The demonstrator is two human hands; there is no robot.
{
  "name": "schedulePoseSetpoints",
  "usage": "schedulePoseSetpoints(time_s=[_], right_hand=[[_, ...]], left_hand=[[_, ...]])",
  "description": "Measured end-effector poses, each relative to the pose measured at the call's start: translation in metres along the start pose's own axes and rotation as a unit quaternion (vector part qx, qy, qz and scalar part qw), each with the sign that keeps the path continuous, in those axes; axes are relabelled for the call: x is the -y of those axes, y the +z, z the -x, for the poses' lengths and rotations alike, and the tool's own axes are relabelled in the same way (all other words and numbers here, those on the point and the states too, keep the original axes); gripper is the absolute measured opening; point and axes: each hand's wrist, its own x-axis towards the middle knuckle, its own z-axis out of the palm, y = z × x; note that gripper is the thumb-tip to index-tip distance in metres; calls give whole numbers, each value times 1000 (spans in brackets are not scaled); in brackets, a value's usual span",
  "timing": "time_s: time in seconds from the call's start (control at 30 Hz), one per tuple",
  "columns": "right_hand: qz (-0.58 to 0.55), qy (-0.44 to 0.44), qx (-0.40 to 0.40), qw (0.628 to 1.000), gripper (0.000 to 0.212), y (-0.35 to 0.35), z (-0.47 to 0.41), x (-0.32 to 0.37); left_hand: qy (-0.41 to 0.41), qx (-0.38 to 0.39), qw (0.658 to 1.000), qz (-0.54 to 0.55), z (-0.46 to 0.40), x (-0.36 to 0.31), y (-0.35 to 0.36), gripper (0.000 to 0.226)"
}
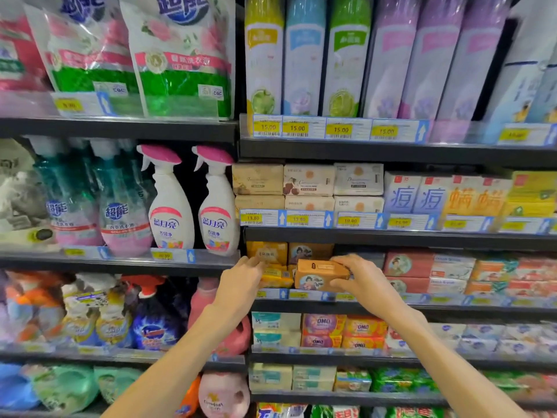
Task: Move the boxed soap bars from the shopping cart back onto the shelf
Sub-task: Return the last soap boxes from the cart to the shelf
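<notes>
Two hands (241, 282) (366, 279), one orange soap box (321, 274)

Yellow price tags (297, 128) on the upper shelf rail read 15.00; tags (252, 218) one shelf down read 13.80. Purple and orange soap boxes (323, 322) lower down read OMO.

Dark shelf (391, 306) — soap boxes (422, 273) stacked, w/ price tags (298, 295).

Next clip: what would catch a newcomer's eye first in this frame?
Two bare arms reach up from the bottom to mid-frame, where the right hand grips an orange soap box at the shelf edge and the left hand touches the yellow boxes beside it. Left of them, two white spray bottles with pink triggers stand out.
</notes>
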Motion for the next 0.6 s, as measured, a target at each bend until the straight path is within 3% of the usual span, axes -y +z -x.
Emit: schedulePoseSetpoints(time_s=[0.2,0.33,0.6], right_hand=[[25,5,-11,1000,47,15,-6,1],[40,9,-14,999,49,18,-10,0],[99,-7,-13,995,50,25,-15,1]], left_hand=[[8,14,1000,-20,0,-1,8,55],[6,28,999,-45,2,-2,9,46],[1,42,997,-64,3,-6,10,54]])
